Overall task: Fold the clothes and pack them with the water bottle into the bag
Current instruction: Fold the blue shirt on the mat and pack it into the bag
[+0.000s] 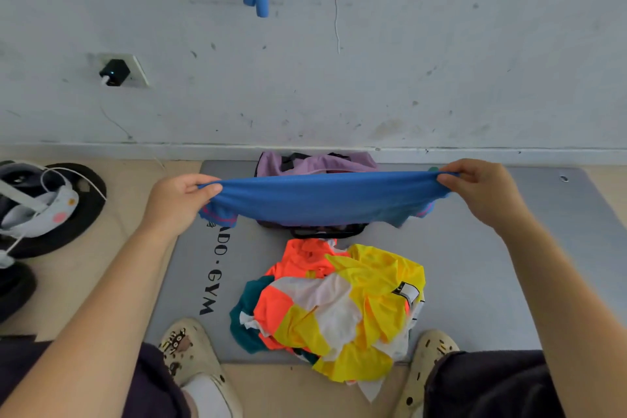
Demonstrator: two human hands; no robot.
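Blue shirt (325, 197) hangs stretched in the air, long axis left-right, above purple bag (315, 163); bag contents hidden. Left hand (179, 200) and right hand (481, 190) each pinch one end. Heap of clothes (336, 309) lies nearer on grey mat (475, 265), by white wall (373, 78).

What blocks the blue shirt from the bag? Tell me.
Nothing visible. Both hands hold the blue shirt stretched just above the purple bag. The pile lies nearer the feet, out of the way.
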